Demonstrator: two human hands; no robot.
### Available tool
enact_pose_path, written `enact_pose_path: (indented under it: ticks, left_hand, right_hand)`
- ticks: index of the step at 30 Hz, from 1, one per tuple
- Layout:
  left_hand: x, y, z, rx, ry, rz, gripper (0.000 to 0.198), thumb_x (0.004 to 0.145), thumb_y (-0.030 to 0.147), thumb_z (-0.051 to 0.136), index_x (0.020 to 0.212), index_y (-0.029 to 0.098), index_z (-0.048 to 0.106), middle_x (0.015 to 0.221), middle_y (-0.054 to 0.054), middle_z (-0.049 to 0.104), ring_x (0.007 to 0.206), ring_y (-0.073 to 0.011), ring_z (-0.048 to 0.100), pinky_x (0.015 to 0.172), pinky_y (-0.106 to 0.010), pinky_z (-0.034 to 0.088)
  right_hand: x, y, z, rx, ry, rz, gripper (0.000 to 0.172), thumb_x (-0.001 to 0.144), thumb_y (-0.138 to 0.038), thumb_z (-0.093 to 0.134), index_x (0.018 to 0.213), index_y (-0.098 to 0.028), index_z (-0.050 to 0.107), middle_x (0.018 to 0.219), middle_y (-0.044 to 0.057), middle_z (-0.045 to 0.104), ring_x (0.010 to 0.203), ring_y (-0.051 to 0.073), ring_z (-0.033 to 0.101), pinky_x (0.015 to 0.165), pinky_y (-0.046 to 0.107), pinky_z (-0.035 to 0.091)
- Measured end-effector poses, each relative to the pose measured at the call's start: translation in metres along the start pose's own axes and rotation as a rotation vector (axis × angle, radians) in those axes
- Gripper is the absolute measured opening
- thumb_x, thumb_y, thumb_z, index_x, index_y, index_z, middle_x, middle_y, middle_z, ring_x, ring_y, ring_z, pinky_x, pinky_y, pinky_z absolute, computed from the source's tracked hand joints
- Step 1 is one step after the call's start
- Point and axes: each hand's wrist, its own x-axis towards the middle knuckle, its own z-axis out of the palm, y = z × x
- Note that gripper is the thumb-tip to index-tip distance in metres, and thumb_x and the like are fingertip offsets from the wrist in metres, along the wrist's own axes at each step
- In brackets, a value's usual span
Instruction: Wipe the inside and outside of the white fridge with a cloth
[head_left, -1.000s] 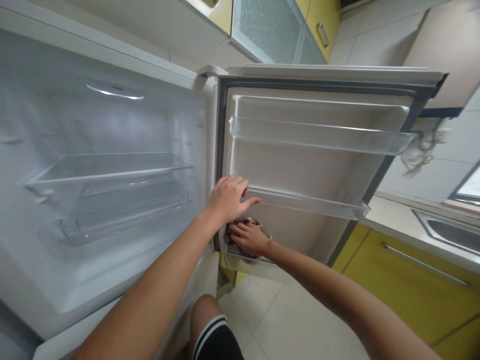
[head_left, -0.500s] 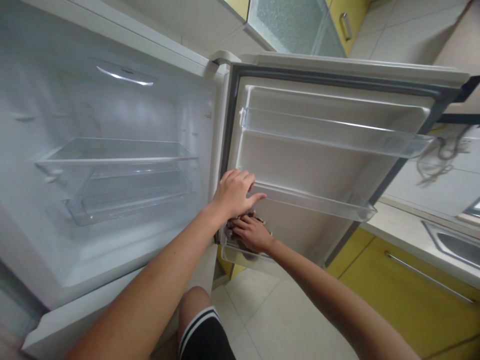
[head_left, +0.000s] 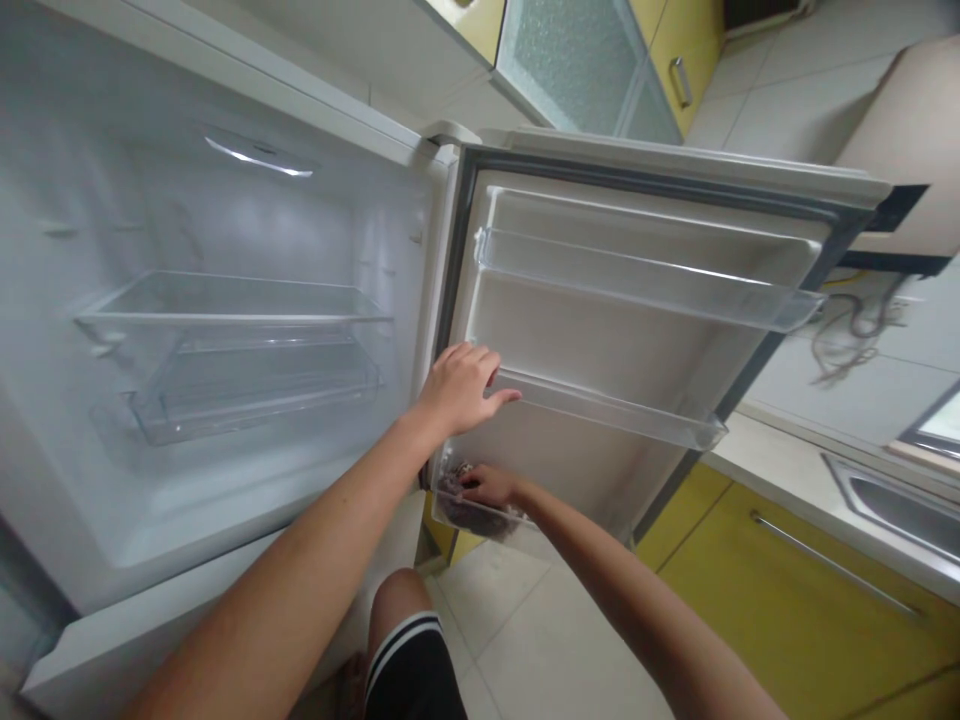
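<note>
My right hand (head_left: 491, 487) reaches into the bottom bin (head_left: 540, 540) of the open fridge door. Its bent fingers are on a dark purplish-brown crumpled bundle (head_left: 469, 508) with pale bits; I cannot make out its kind. The bundle lies at the hinge end of this clear bin. Above it, my left hand (head_left: 461, 385) is at the hinge end of the middle door shelf (head_left: 622, 412). Its fingers are bent and the thumb sticks out, apart from them, with nothing visible in between. That end of the shelf is hidden behind the hand.
At left stands the fridge compartment (head_left: 247, 230) with a glass shelf (head_left: 240, 300) and a clear drawer (head_left: 255, 400). Another clear shelf (head_left: 645, 280) crosses the door's upper part. A yellow cabinet (head_left: 810, 590), a sink (head_left: 900, 500) and loose cables (head_left: 855, 340) are on the right. My knee (head_left: 401, 605) is below.
My right hand has gone lower, and the bundle now sits deeper in the bottom bin. My left hand stays at the middle shelf. The view has shifted slightly.
</note>
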Motion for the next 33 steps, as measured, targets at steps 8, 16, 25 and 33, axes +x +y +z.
enact_pose_path:
  ticks: [8, 16, 25, 33]
  left_hand:
    - [-0.002, -0.006, -0.004, -0.014, -0.017, 0.022, 0.041, 0.095, 0.060, 0.073, 0.082, 0.023, 0.059, 0.091, -0.006, 0.068, 0.095, -0.0273, 0.061, 0.088, -0.041, 0.045]
    - [-0.005, -0.010, -0.002, 0.002, 0.030, 0.066, 0.044, 0.095, 0.062, 0.072, 0.082, 0.024, 0.055, 0.091, -0.005, 0.068, 0.095, -0.0273, 0.062, 0.087, -0.040, 0.046]
    - [-0.005, -0.010, 0.002, 0.007, 0.066, 0.068, 0.045, 0.095, 0.065, 0.071, 0.084, 0.023, 0.057, 0.092, -0.004, 0.068, 0.096, -0.0272, 0.062, 0.092, -0.041, 0.046]
    - [-0.004, -0.009, 0.003, 0.003, 0.073, 0.071, 0.045, 0.095, 0.065, 0.070, 0.083, 0.023, 0.059, 0.092, -0.005, 0.070, 0.096, -0.0268, 0.062, 0.092, -0.041, 0.045]
  right_hand:
    - [-0.005, 0.007, -0.006, 0.090, -0.066, 0.043, 0.033, 0.082, -0.044, 0.084, 0.094, -0.013, 0.078, 0.077, -0.004, 0.060, 0.079, 0.012, 0.051, 0.073, 0.021, 0.037]
    - [-0.120, 0.066, -0.021, 0.105, -0.129, 0.241, 0.023, 0.071, -0.032, 0.078, 0.082, -0.012, 0.074, 0.068, -0.005, 0.055, 0.066, 0.010, 0.045, 0.062, 0.020, 0.034]
    - [-0.084, 0.054, -0.013, 0.078, -0.079, 0.172, 0.019, 0.075, -0.026, 0.071, 0.087, -0.013, 0.079, 0.066, -0.005, 0.055, 0.067, 0.010, 0.046, 0.066, 0.021, 0.033]
    - [0.024, 0.003, 0.002, 0.141, -0.027, -0.031, 0.022, 0.082, -0.031, 0.073, 0.093, -0.013, 0.080, 0.075, -0.003, 0.062, 0.076, 0.012, 0.050, 0.073, 0.021, 0.036]
